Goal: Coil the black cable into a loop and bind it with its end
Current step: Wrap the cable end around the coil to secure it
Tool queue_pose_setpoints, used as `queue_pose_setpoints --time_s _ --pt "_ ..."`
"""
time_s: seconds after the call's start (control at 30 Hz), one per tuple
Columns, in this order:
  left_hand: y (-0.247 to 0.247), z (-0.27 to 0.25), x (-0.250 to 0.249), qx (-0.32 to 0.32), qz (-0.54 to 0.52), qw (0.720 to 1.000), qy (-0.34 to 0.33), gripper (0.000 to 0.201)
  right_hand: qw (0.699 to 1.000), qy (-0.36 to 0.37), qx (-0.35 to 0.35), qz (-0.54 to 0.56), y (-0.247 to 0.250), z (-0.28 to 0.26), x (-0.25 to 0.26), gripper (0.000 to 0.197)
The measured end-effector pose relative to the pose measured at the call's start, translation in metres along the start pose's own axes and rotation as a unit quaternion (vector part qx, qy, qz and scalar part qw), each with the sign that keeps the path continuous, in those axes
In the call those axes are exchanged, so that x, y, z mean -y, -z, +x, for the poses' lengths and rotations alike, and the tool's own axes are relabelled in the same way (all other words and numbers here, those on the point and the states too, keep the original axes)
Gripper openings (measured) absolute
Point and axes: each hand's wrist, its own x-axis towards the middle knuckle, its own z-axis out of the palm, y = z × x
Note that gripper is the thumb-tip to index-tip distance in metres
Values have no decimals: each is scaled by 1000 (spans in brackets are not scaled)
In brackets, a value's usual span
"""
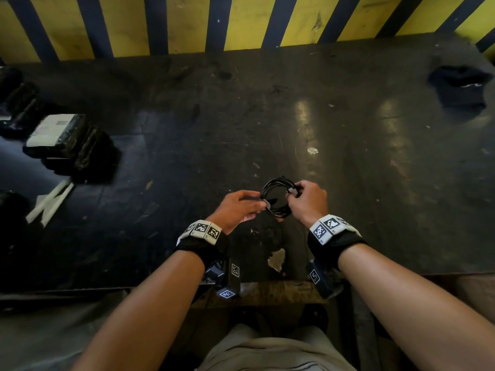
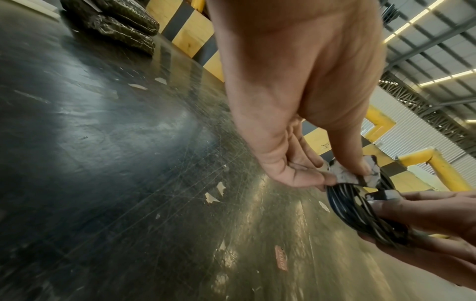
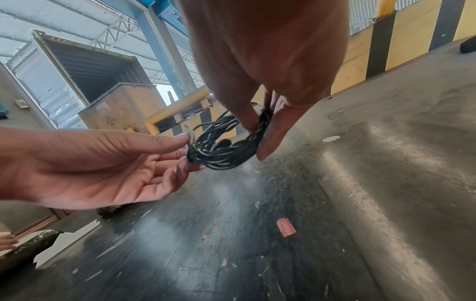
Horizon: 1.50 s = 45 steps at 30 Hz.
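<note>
While my right hand (image 1: 308, 200) pinches the coiled black cable (image 1: 277, 198) at frame centre, my left hand (image 1: 238, 207) pinches its taped end above a red sticker (image 3: 285, 227) reading "JANGA".

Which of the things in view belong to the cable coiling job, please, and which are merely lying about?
Belonging to the job:
black cable, coiled
left hand, pinching it
right hand, gripping it

Lying about:
black wrapped bundles
dark cloth
red sticker
white strips

The cable (image 1: 277, 198) is black. Behind the dark, scratched table (image 1: 241, 116), the wall (image 1: 187, 22) has yellow and dark blue stripes.
</note>
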Motion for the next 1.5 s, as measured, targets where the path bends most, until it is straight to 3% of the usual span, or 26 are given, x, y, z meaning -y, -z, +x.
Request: queue_pose_setpoints --time_s 0.27,0.37,0.5,0.57,0.67,0.8,1.07,1.5 --pt "-7 10 4 -53 4 999 -6 29 997 54 49 39 -13 -15 17 18" --pt "-7 9 2 -56 5 998 -4 37 997 37 53 31 -16 -16 19 17" --pt "-3 6 -3 -29 -9 1000 2 57 998 5 54 36 -14 -12 12 18" --pt "-3 2 -6 4 -28 999 25 56 999 2 45 24 -11 -10 8 21" --pt "0 -1 -7 44 -66 995 57 39 998 -5 48 40 -4 -10 4 22" --pt "9 -3 -3 68 -61 993 71 53 998 10 60 33 -5 -9 -2 24" --pt "15 -3 4 71 -74 993 66 52 999 2 52 2 -10 -14 1 23" --pt "-3 16 1 -71 76 995 13 48 997 2 78 22 -14 -8 5 25"
